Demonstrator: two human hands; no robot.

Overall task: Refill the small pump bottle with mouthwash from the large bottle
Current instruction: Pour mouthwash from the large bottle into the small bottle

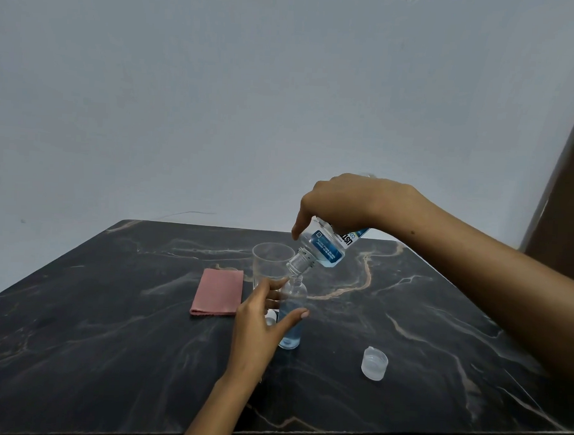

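Note:
A small clear bottle (292, 312) stands upright on the black marble table (107, 324), pump off, with pale blue liquid in its lower part. My left hand (260, 319) holds it between thumb and fingers. My right hand (343, 202) grips the large mouthwash bottle (327, 247) from above. It is tipped steeply, its open neck right over the small bottle's mouth. A small white part, perhaps the pump (270, 317), shows behind my left hand, mostly hidden.
A clear plastic cup (270, 259) stands just behind the small bottle. A folded pink cloth (218, 292) lies to the left. The large bottle's translucent cap (374, 363) sits on the table to the right. A wall rises behind the table.

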